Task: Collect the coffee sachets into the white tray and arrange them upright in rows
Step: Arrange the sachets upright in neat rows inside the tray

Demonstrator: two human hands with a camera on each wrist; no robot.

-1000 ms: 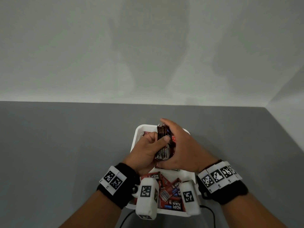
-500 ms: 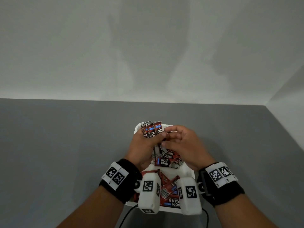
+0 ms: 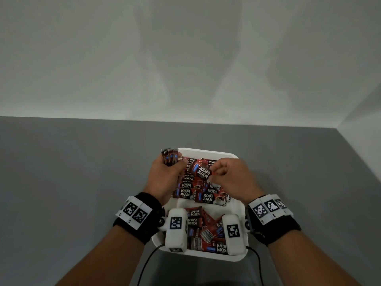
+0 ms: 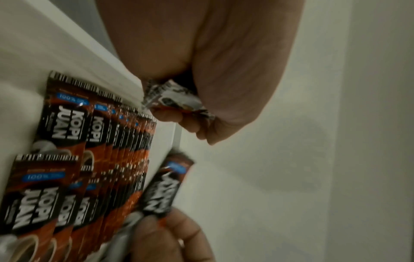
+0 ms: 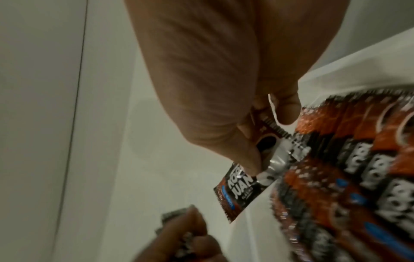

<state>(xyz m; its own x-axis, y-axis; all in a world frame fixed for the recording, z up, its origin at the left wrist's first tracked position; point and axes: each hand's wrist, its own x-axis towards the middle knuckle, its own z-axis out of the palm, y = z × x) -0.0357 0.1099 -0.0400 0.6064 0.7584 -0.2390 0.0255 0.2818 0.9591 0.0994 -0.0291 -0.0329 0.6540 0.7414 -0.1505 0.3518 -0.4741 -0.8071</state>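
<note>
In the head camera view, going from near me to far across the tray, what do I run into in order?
Loose sachets lying flat in the near compartment → divider wall → upright rows of sachets → single sachet pinched in the right hand → far rim of the white tray.

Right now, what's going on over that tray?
A person is sorting coffee sachets into the white tray. The left hand grips a small bundle of sachets at the tray's far left corner. The right hand pinches a single sachet above the upright rows. Loose sachets still lie jumbled in the near compartment.
</note>
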